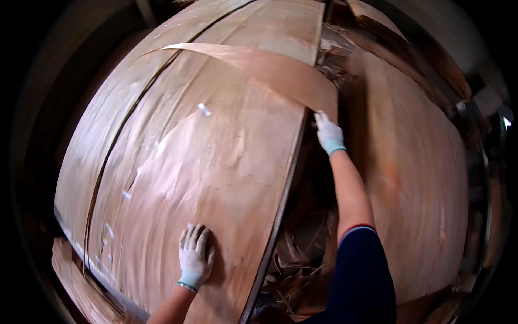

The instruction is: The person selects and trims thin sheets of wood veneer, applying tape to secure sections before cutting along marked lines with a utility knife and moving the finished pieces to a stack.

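A broad stack of pale wood veneer [145,178] fills the left and middle, with a long dark gap line and small white bits on its surface. A loose pinkish veneer piece [270,75] lies curled across its upper part, tapering to the left. My left hand [194,254], in a white glove, rests on the top sheet near the lower middle, fingers spread a little. My right hand [328,129], also gloved, has its fingers closed on the right end of the loose piece, at the stack's right edge; the fingertips are partly hidden.
A second veneer stack [415,189] stands at the right. Between the stacks is a dark gap with scraps [291,259] at the bottom and more debris at the top. Veneer offcuts [70,264] lie at the lower left, and more sheets [377,21] are at the upper right.
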The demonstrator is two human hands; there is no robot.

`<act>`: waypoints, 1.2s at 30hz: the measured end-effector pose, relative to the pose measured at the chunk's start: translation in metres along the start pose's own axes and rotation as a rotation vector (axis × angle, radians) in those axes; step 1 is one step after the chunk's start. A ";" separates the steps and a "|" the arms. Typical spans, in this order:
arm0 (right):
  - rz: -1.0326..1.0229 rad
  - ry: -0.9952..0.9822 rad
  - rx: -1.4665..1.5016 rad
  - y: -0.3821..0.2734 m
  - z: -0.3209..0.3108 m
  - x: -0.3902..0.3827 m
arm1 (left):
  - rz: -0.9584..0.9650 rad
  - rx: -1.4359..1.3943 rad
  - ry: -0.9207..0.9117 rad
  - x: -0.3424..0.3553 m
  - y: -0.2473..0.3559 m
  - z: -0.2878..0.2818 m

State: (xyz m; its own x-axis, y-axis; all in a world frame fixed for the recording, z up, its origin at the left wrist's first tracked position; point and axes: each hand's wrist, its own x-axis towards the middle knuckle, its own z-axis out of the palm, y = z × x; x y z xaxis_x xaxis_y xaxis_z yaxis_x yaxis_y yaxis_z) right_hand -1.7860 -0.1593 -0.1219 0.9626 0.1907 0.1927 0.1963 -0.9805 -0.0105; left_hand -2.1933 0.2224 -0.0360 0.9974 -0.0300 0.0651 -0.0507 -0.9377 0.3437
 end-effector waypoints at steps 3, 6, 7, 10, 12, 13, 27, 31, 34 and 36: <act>-0.264 0.201 0.172 -0.036 -0.037 -0.017 | -0.026 -0.055 0.042 -0.011 -0.005 -0.005; -0.372 0.164 0.261 -0.077 -0.098 -0.048 | -0.056 -0.078 0.057 -0.025 -0.011 0.008; -0.328 0.081 0.219 -0.094 -0.122 -0.064 | -0.032 -0.080 0.100 -0.034 -0.018 0.013; -0.264 0.084 0.207 -0.123 -0.183 -0.098 | 0.104 -0.110 0.189 -0.039 -0.030 0.033; -0.276 0.109 0.405 -0.145 -0.205 -0.103 | 0.123 -0.122 0.230 -0.036 -0.032 0.037; -0.404 0.203 0.566 -0.157 -0.214 -0.109 | 0.057 -0.119 0.150 -0.034 -0.027 0.035; -0.101 -0.214 0.988 -0.352 -0.412 -0.312 | -0.065 -0.637 0.198 -0.479 -0.105 -0.119; -0.187 -0.249 1.282 -0.442 -0.418 -0.356 | -0.637 -0.635 0.012 -0.688 -0.171 -0.153; -0.161 -0.207 1.075 -0.503 -0.402 -0.370 | -0.975 -0.584 -0.013 -0.809 -0.217 -0.161; -0.150 -0.188 1.115 -0.542 -0.391 -0.375 | -1.122 -0.581 0.069 -0.864 -0.241 -0.157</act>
State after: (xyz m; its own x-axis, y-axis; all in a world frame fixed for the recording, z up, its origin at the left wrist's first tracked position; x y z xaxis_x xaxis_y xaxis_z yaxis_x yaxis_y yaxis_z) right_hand -2.3268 0.2815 0.1950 0.9097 0.3988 0.1162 0.2780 -0.3767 -0.8836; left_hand -3.0504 0.5287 -0.0281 0.5023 0.7154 -0.4857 0.7869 -0.1454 0.5997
